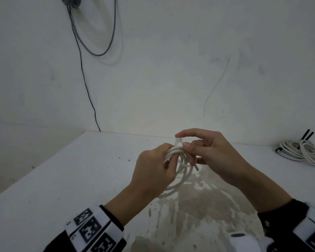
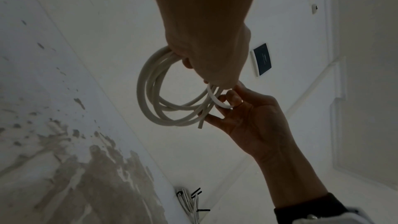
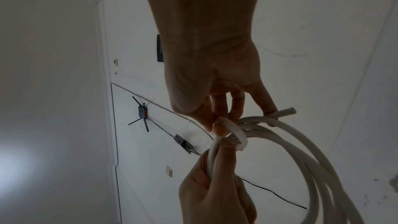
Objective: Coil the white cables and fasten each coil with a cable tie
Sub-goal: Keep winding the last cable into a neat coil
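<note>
A coil of white cable [image 1: 183,171] hangs just above the white table [image 1: 76,171] at the centre of the head view. My left hand [image 1: 168,155] grips the bundled strands at the top of the coil. My right hand [image 1: 180,140] pinches a white cable tie [image 1: 177,142] between thumb and forefinger, right beside the left hand. In the right wrist view the cable tie [image 3: 235,131] loops around the strands of the coil [image 3: 305,144], and one cut cable end [image 3: 286,111] sticks out by my right little finger. The left wrist view shows the coil [image 2: 150,94] and the tie [image 2: 215,100] from below.
A pile of coiled white cables [image 1: 302,151] with black ties lies at the table's far right. A worn brownish patch [image 1: 198,215] marks the table near me. A black wire [image 1: 85,88] and a grey cable loop [image 1: 105,46] hang on the wall behind.
</note>
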Available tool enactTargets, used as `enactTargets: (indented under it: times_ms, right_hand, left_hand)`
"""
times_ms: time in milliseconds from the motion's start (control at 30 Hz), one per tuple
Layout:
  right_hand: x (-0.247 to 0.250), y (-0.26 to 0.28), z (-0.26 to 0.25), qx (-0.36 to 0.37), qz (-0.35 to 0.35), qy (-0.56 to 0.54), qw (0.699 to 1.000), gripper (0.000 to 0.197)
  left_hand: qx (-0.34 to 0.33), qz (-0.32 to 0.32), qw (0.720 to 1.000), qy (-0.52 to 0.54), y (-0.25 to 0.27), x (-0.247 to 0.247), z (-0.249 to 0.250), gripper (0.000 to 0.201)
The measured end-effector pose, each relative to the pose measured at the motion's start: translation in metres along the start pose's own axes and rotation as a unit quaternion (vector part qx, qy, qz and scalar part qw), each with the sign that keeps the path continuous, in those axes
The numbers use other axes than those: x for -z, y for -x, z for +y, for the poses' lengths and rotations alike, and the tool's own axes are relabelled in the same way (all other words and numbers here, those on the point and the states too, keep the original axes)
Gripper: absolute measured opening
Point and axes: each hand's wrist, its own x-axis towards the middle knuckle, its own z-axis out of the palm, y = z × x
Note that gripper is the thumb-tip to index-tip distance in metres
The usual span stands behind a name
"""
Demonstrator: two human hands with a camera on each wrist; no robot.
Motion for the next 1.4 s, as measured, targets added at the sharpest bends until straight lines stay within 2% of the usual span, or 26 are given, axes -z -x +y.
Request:
enactTargets:
  times_ms: [200, 400, 500, 600, 667, 867, 1067, 1400]
  right_hand:
    - [-0.006, -0.002, 0.006, 0.04, 0.036, 0.067, 0.996, 0.007]
    - [-0.01, -0.003, 0.021, 0.064, 0.098, 0.1, 0.988, 0.011]
    - [-0.003, 0.002, 0.02, 0.048, 0.039, 0.039, 0.997, 0.012]
    - [0.01, 0.005, 0.019, 0.035, -0.054, 0.023, 0.998, 0.045]
    - [0.014, 0.006, 0.02, 0.039, -0.077, 0.018, 0.996, 0.055]
    - [0.015, 0.007, 0.021, 0.06, -0.057, 0.006, 0.997, 0.053]
    - [0.012, 0.012, 0.02, 0.094, -0.048, -0.009, 0.994, 0.046]
    - [0.007, 0.015, 0.019, 0.065, -0.009, -0.036, 0.997, 0.046]
  left_hand:
    - [0.02, -0.002, 1.0, -0.017, 0.0, -0.001, 0.0, 0.016]
    - [0.009, -0.022, 1.0, -0.014, 0.007, -0.001, 0.003, 0.027]
    - [0.036, -0.033, 0.999, 0.0, 0.004, 0.0, 0.002, 0.026]
    - [0.051, -0.05, 0.997, 0.013, 0.0, 0.003, -0.004, 0.025]
    - [0.042, -0.062, 0.997, 0.023, -0.001, 0.005, -0.008, 0.027]
    - [-0.029, -0.086, 0.995, 0.028, 0.0, 0.013, -0.009, 0.031]
    - [-0.063, -0.098, 0.993, 0.02, -0.002, 0.017, -0.01, 0.031]
    - [-0.1, -0.135, 0.986, 0.0, -0.001, 0.019, -0.011, 0.029]
